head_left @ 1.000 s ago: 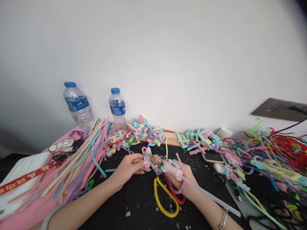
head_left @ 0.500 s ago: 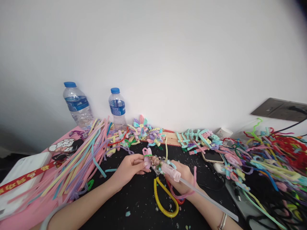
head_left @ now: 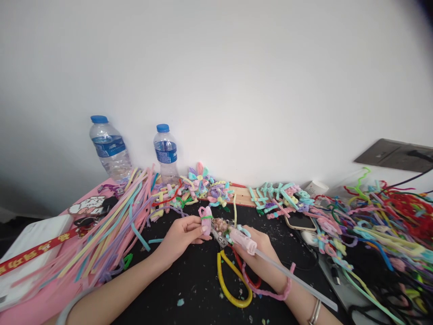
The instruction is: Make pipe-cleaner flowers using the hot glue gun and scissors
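Observation:
Between the thumb and fingers of my left hand is a small pink looped piece with a green band round its middle. My right hand lies closed behind a pale pink tube, from which a long translucent stick runs over the right forearm. Beads and small bits cluster at the tube's front end, close to the looped piece. A pink fuzzy strand hangs by my right wrist. Below the hands, a yellow loop rests on the black surface.
Two bottles stand against the wall. Long fuzzy stems spread at the left beside a white box. Fuzzy flowers lie at the back. A phone, mouse and tangled stems are at the right.
The pink looped piece now stands more upright and slightly apart from the bead cluster. The pink strand has swung right and down across my right forearm. The tube has shifted slightly right.

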The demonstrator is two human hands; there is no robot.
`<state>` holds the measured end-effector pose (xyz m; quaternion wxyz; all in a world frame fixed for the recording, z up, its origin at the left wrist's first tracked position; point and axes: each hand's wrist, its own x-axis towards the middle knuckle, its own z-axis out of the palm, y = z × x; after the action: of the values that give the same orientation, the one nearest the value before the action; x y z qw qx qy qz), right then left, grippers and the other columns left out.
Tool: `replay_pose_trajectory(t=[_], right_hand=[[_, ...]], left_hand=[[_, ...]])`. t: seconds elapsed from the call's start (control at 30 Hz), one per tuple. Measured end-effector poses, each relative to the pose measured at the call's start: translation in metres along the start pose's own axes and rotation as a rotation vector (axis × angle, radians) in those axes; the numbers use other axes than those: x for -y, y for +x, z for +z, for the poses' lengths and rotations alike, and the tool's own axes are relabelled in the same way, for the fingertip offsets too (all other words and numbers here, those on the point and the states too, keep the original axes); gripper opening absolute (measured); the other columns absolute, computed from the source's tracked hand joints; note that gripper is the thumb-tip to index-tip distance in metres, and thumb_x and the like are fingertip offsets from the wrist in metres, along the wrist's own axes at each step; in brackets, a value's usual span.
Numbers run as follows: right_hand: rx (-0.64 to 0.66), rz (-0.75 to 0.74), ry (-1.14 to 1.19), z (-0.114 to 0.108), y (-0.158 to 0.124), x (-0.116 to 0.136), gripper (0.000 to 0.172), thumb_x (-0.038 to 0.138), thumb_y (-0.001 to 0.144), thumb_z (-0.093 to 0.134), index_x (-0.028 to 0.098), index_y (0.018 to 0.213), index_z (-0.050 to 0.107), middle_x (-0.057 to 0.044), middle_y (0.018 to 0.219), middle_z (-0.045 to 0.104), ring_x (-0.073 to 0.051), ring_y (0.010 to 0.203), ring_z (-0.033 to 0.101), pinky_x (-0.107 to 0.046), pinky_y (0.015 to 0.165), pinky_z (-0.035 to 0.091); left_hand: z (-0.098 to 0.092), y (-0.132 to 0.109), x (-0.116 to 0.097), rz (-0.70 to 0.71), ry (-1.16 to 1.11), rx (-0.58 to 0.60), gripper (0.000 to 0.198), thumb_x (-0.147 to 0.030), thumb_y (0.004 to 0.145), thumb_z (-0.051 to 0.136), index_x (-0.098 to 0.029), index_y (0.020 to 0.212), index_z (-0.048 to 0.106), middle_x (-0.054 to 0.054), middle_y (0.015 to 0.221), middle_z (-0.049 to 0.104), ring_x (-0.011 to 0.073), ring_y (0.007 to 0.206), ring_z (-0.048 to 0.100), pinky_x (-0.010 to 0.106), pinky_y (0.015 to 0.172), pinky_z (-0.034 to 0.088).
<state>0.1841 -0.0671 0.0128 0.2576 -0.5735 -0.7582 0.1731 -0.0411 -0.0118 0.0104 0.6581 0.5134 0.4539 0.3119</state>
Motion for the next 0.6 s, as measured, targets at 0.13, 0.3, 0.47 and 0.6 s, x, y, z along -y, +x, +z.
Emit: replay_pose_trajectory(t=[0.13, 0.3, 0.47, 0.6], right_hand=[[0.025, -0.039, -0.033, -0.0002, -0.0004, 0.0013, 0.015, 0.021, 0.081, 0.054, 0.021, 0.071, 0.042, 0.002, 0.068, 0.051, -0.013, 0.058, 0.048, -0.023, 0.054, 0.035], [0.029, -0.025, -0.052, 0.001, 0.0009, 0.0009, 0.017, 0.022, 0.081, 0.052, 0.021, 0.069, 0.04, 0.002, 0.067, 0.05, -0.013, 0.057, 0.047, -0.023, 0.053, 0.034], [0.03, 0.006, -0.039, 0.0013, 0.002, 0.0016, 0.015, 0.022, 0.081, 0.052, 0.021, 0.071, 0.041, 0.002, 0.068, 0.051, -0.013, 0.058, 0.048, -0.023, 0.054, 0.035], [0.017, 0.017, -0.032, 0.0001, 0.0023, 0.0024, 0.019, 0.027, 0.084, 0.051, 0.021, 0.069, 0.039, 0.003, 0.066, 0.049, -0.013, 0.056, 0.047, -0.024, 0.053, 0.035]], left_hand=[[0.0009, 0.0004, 0.0005, 0.015, 0.027, 0.05, 0.026, -0.038, 0.076, 0.063, -0.015, 0.089, 0.063, 0.008, 0.083, 0.073, 0.0235, 0.083, 0.069, 0.026, 0.066, 0.051], [0.0008, 0.0007, 0.0001, 0.022, 0.035, 0.067, 0.025, -0.037, 0.077, 0.062, -0.015, 0.09, 0.062, 0.008, 0.084, 0.072, 0.023, 0.082, 0.069, 0.025, 0.065, 0.051], [0.0, -0.0006, 0.0009, 0.03, 0.041, 0.058, 0.026, -0.037, 0.078, 0.062, -0.015, 0.091, 0.063, 0.008, 0.084, 0.072, 0.0237, 0.084, 0.069, 0.026, 0.066, 0.051], [0.0002, -0.0011, 0.0011, 0.023, 0.03, 0.039, 0.026, -0.036, 0.077, 0.063, -0.014, 0.092, 0.063, 0.007, 0.085, 0.073, 0.0229, 0.083, 0.069, 0.025, 0.067, 0.051]])
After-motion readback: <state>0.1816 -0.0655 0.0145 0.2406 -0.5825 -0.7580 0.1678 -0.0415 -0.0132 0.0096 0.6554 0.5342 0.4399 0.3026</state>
